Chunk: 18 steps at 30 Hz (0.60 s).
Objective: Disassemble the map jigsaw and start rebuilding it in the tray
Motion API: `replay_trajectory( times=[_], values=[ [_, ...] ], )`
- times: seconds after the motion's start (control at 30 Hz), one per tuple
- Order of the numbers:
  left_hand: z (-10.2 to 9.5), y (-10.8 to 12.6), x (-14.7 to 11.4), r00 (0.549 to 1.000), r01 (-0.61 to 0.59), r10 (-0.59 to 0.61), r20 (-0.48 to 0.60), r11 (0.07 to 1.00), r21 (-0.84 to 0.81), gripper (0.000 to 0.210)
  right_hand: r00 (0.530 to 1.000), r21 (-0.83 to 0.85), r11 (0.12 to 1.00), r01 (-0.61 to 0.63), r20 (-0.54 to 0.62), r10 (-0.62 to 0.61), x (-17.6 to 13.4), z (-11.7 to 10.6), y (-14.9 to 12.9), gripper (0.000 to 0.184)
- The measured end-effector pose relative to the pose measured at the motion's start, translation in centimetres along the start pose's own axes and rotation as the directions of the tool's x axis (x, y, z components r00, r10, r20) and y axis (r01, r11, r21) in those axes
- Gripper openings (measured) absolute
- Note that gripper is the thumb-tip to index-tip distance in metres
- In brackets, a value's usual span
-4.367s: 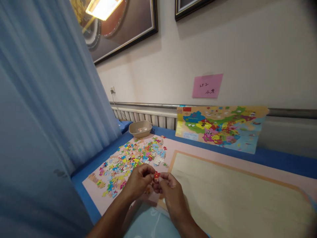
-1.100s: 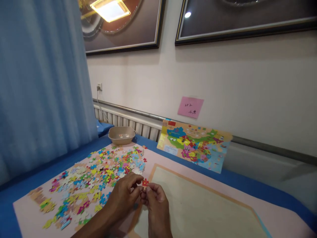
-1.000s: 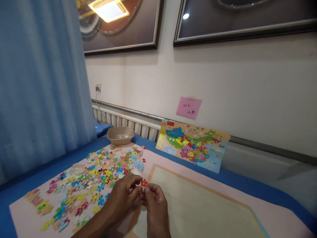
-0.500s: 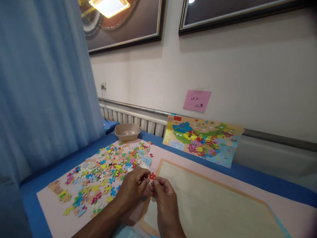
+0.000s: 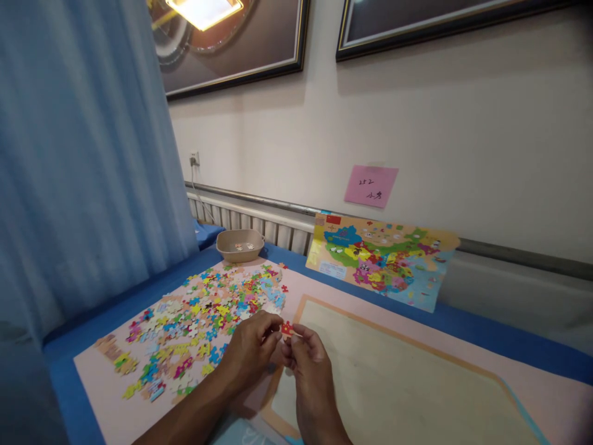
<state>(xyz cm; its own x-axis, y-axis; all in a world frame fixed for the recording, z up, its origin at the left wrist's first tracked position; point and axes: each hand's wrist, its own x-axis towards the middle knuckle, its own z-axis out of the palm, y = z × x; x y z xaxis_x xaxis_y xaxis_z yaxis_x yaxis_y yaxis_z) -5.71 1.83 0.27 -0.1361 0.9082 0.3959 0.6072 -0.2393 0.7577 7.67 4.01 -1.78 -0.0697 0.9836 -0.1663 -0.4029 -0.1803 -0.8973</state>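
Observation:
A small red jigsaw piece with a bit of yellow on it [image 5: 287, 329] is held up between both hands, above the left edge of the puzzle tray [image 5: 402, 337]. My left hand [image 5: 252, 349] pinches it from the left, the fingertips partly hidden behind the knuckles. From the other side, my right hand [image 5: 311, 364] grips the piece between thumb and index finger, the remaining fingers curled. Many loose, multicoloured jigsaw pieces [image 5: 199, 309] lie spread to the left of my hands. The tray has a pale inside and an orange border with some blue.
Behind the loose pieces stands a tan basin [image 5: 239, 252] with several pieces inside. A colourful printed map [image 5: 380, 262] leans against the wall rail at the back. Pink sheeting [image 5: 90, 377] covers part of the blue surface [image 5: 65, 402]. A blue curtain [image 5: 92, 154] hangs at left.
The red piece has been tilted slightly between my fingertips, showing a lighter edge. Both hands stay in nearly the same place, and the view has shifted a little.

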Motion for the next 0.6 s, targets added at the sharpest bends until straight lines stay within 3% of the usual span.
replay_trajectory(
  times=[0.33, 0.6],
  values=[
    [-0.03, -0.05, 0.04, 0.999, 0.035, -0.036, -0.011, 0.998, -0.049, 0.024, 0.999, 0.004, 1.0, -0.003, 0.039, 0.002, 0.22, 0.0, 0.81, 0.049],
    [0.04, 0.17, -0.02, 0.999, 0.041, -0.041, 0.003, 0.998, -0.043, 0.022, 0.999, -0.062, 0.998, 0.032, -0.014, -0.033, 0.64, -0.39, -0.11, 0.047]
  ],
)
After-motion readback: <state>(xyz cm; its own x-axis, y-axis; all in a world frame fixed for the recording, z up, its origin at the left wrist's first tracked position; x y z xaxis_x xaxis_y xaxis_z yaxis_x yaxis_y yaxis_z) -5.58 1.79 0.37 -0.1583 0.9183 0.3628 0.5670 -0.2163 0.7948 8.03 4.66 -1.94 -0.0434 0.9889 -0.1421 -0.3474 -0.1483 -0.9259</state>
